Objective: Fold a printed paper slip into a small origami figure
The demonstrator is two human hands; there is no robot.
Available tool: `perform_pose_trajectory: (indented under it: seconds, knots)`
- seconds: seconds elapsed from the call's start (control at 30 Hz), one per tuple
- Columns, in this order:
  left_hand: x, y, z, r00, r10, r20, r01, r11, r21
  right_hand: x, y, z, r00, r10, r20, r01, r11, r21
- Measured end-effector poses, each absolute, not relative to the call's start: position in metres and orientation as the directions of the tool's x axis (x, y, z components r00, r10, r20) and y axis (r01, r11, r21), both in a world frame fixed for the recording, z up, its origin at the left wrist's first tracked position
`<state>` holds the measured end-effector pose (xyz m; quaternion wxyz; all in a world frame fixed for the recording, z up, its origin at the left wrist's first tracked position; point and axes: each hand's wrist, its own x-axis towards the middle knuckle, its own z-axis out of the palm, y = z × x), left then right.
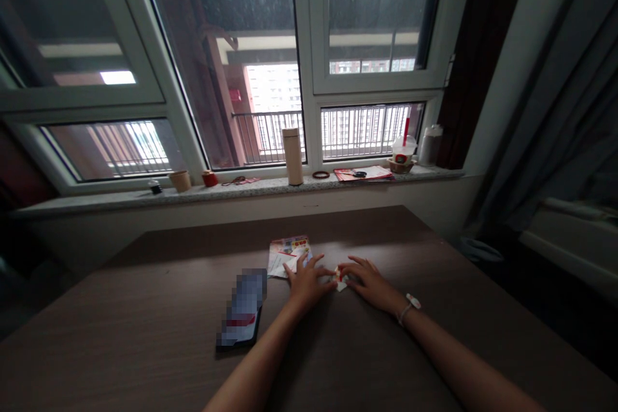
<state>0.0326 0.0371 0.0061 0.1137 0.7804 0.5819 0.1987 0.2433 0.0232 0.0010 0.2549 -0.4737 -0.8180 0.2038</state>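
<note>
My left hand [309, 282] and my right hand [369, 283] meet near the middle of the dark wood-grain table [145, 302]. Between their fingertips is a small folded piece of white and red paper [340, 280], pressed to the tabletop and partly hidden by my fingers. A printed paper sheet [288, 256] lies just beyond my left hand. To the left of that hand lies a phone [241, 309], its surface blurred out. A pale bracelet [408, 309] circles my right wrist.
The table's far edge stops short of a stone windowsill [232, 192]. On it stand a tan bottle [292, 156], a plastic cup with a red straw [404, 149], and red papers with scissors [362, 174]. A dark curtain [541, 96] hangs at the right.
</note>
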Motion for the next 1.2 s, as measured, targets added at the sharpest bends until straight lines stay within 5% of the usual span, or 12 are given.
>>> perform_pose_trajectory:
  seconds: [0.4, 1.0, 1.2]
  knots:
    - [0.039, 0.028, 0.017, 0.151, 0.942, 0.3, 0.847, -0.28, 0.452, 0.242, 0.018, 0.009, -0.394, 0.847, 0.357, 0.785, 0.513, -0.348]
    - [0.039, 0.033, 0.004, 0.158, 0.958, 0.239, 0.892, -0.242, 0.381, 0.237, 0.018, 0.002, -0.413, 0.868, 0.276, 0.682, 0.496, -0.537]
    - [0.04, 0.033, 0.006, 0.172, 0.961, 0.214, 0.89, -0.245, 0.384, 0.235, 0.018, 0.002, -0.347, 0.881, 0.321, 0.736, 0.468, -0.49]
